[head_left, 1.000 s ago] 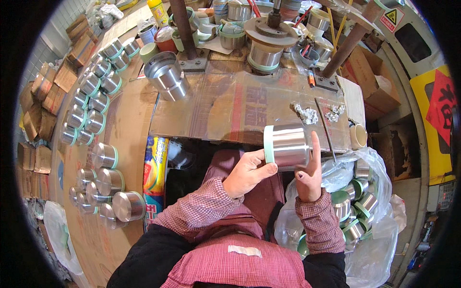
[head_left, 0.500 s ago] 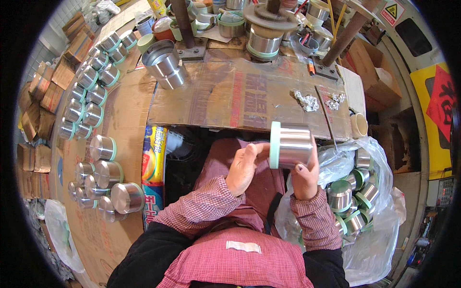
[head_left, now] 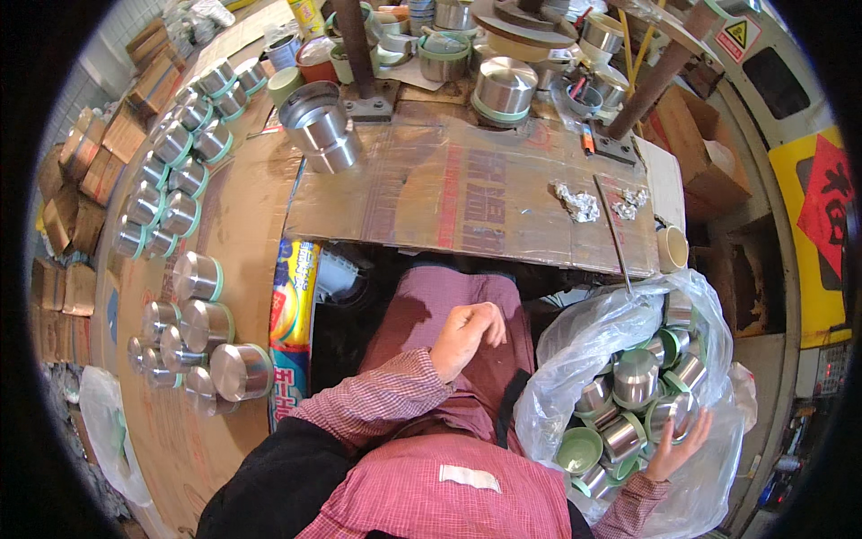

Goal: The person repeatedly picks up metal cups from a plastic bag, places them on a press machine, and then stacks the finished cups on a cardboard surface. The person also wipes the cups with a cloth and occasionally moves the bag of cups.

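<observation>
My left hand [head_left: 469, 338] is over my lap with its fingers curled in; whatever might be inside them is hidden. On the right, my right hand [head_left: 680, 444] reaches into a clear plastic bag [head_left: 558, 364], fingers apart, against a steel cup with a green rim [head_left: 671, 417]. Several more such cups [head_left: 637, 377] lie heaped in the bag at different angles, one showing its green inside [head_left: 580, 449]. Upside down on the far bench stands another steel cup [head_left: 505, 85], just below a round metal disc [head_left: 523, 34].
Rows of green-rimmed steel cups [head_left: 205, 325] stand on the cardboard at left. A tall steel cylinder [head_left: 321, 128] leans on the cardboard-covered bench. A thin rod [head_left: 612, 229] and crumpled foil [head_left: 577, 203] lie at its right. Posts [head_left: 356, 54] rise behind.
The cup that both hands held over my lap is out of them; my right hand has moved down into the bag. The metal disc has lifted off the cup on the bench.
</observation>
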